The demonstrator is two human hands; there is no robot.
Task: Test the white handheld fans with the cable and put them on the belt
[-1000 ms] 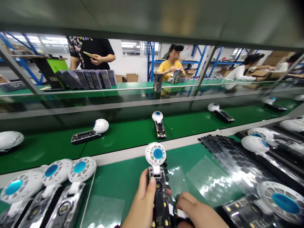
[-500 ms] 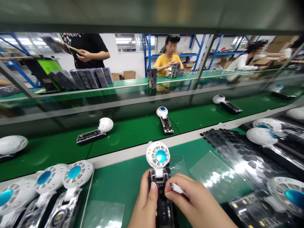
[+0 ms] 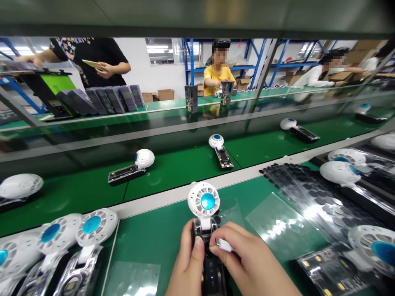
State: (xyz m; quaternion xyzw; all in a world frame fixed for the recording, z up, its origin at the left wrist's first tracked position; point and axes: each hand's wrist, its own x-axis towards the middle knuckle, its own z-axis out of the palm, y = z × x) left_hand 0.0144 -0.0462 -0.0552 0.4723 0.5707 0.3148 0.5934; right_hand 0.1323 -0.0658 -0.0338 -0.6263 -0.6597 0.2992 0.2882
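Observation:
My left hand [image 3: 190, 261] is wrapped around the dark body of a small folding fan [image 3: 212, 271], which points away from me. Its round white head [image 3: 203, 200] with a shiny blue centre stands at the far end. Between thumb and fingers, my right hand [image 3: 242, 255] pinches a white cable plug [image 3: 223, 244] with a metal tip. Those fingers are close against the fan's right side, near the hinge; whether they touch it I cannot tell. The cable itself is mostly hidden behind the hand.
Similar fans [image 3: 97, 226] lie at left and others [image 3: 372, 250] at right. Several ride on the green belt [image 3: 179, 164] ahead. Black discs [image 3: 308, 193] and clear film [image 3: 286, 222] lie at right. Co-workers [image 3: 219, 76] stand or sit across, beside boxes [image 3: 119, 98].
Fans on the belt have shifted to the right. My right hand has moved slightly left with the plug. My left hand keeps its hold on the fan.

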